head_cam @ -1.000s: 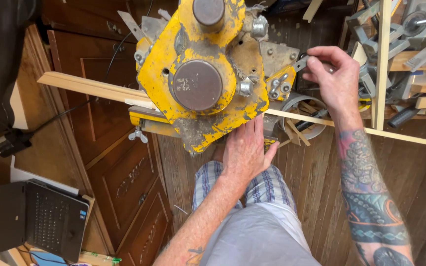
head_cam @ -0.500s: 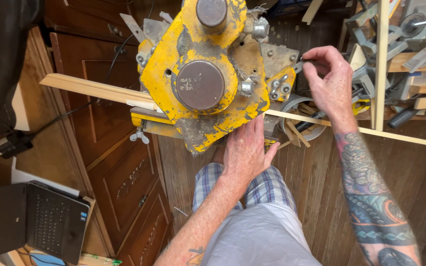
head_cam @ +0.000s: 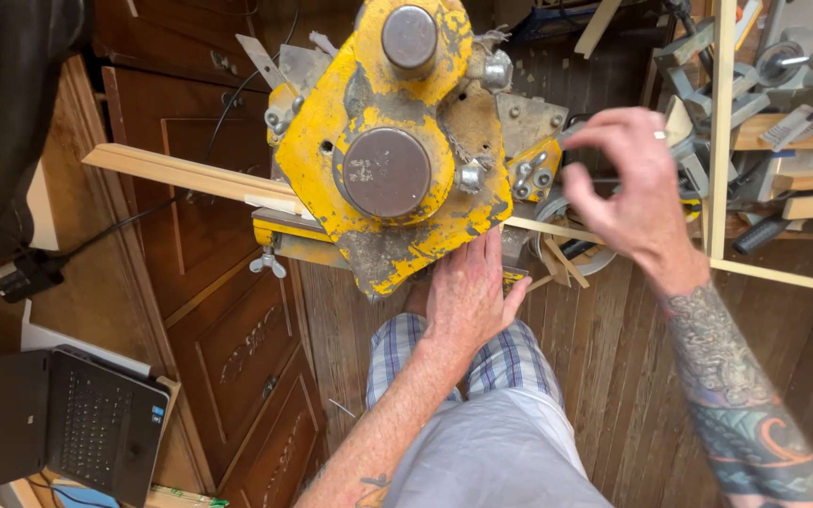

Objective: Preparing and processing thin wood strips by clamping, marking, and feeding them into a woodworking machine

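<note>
Your left hand (head_cam: 468, 296) lies flat and open under the lower edge of the yellow machine (head_cam: 392, 141), fingers pressed up against its base, gripping nothing. Your right hand (head_cam: 628, 193) hovers just right of the machine, fingers loosely curled, holding nothing. A long wooden strip (head_cam: 181, 174) passes through the machine, sticking out left and right. Judging by that, feeding looks partway done; the left length is yet to pass.
</note>
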